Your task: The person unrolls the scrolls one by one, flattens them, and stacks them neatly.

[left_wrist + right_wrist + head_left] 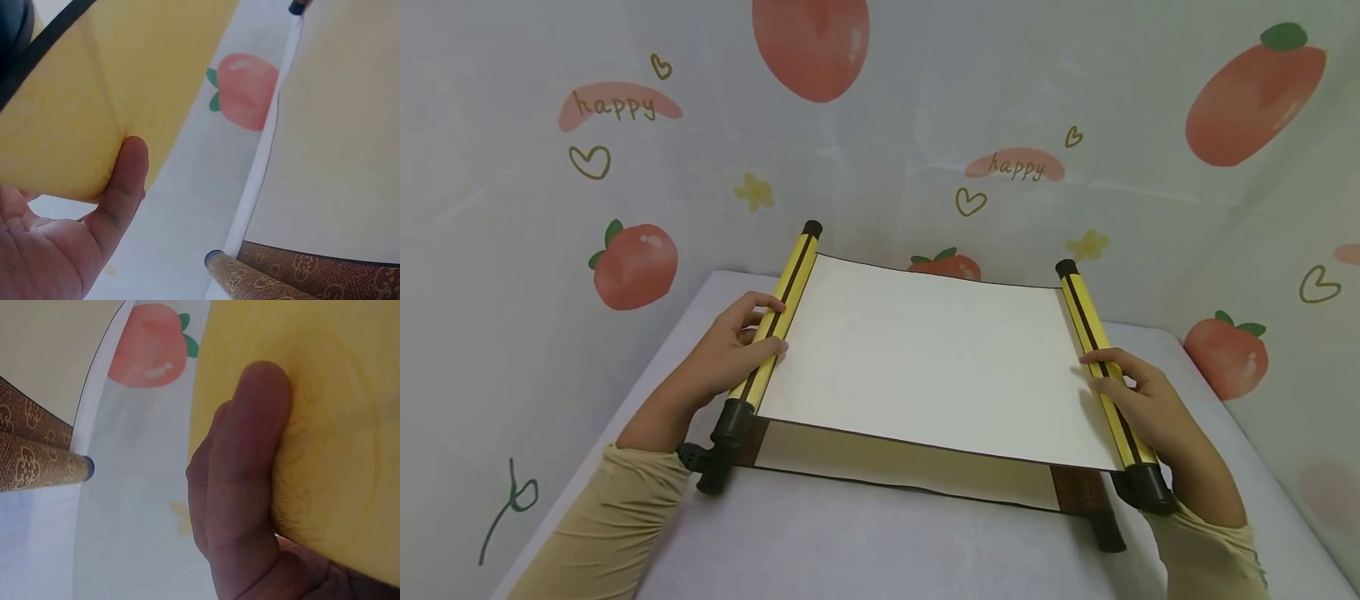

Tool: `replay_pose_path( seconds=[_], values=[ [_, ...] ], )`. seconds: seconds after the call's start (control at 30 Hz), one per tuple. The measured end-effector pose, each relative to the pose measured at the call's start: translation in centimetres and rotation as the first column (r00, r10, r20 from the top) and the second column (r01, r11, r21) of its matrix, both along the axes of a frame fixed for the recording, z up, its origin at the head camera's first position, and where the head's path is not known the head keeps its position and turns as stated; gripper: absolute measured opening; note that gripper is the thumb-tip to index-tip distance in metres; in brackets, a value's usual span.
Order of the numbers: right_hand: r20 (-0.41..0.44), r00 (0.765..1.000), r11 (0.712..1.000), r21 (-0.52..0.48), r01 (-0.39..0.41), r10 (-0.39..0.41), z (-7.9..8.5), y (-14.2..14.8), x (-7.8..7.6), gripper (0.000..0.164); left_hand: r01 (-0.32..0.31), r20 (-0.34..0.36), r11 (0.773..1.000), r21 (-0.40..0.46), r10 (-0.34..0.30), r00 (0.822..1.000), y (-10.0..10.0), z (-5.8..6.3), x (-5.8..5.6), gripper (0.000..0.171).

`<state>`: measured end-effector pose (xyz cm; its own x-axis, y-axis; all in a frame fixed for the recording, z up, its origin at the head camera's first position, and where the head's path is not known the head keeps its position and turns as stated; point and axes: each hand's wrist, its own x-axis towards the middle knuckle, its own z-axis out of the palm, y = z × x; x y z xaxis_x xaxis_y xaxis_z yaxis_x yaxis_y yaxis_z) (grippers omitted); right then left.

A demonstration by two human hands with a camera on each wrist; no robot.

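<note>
A white scroll sheet is spread between two yellow rollers with dark stripes and black end caps. My left hand grips the left roller, thumb over its inner side. On the opposite side my right hand holds the right roller, fingertips reaching its inner edge. A second scroll with brown patterned ends shows below the sheet's near edge, the rest hidden beneath it. In the left wrist view a digit presses the yellow surface; fingers do the same in the right wrist view.
The scrolls are over a table with a white cloth. Behind it hangs a pale backdrop printed with fruit, hearts and "happy". Black knobs of the lower scroll stick out near the front of the table.
</note>
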<state>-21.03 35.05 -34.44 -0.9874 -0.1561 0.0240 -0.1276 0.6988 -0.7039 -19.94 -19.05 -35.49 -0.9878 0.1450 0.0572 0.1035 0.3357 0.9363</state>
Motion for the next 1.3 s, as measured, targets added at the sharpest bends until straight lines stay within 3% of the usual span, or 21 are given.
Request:
replay_pose_path(
  seconds=[0.27,0.53,0.77,1.13,1.3],
  values=[
    [-0.009,1.000,0.999,-0.024,-0.023,0.023,-0.3,0.2,0.1,0.039,0.010,-0.018,1.000,-0.021,-0.011,1.000,-0.2,0.1,0.1,0.051],
    [0.012,1.000,1.000,-0.023,-0.017,0.017,0.1,1.2,0.1,0.036,-0.018,-0.084,0.991,-0.135,0.007,0.996,-1.2,0.5,0.3,0.036],
    [0.046,0.999,0.999,-0.047,-0.004,0.006,0.1,1.8,0.1,0.037,-0.030,-0.075,0.995,-0.099,0.023,0.997,-1.6,0.7,0.4,0.035],
    [0.001,1.000,1.000,-0.012,-0.019,0.019,-0.1,1.8,0.1,0.034,0.007,-0.059,0.999,-0.040,-0.010,0.998,-1.4,0.6,0.4,0.050],
    [-0.006,1.000,0.999,-0.023,-0.024,0.024,-0.1,2.3,0.0,0.031,0.002,-0.015,1.000,-0.020,-0.002,1.000,-1.7,0.7,0.2,0.046]
  ],
)
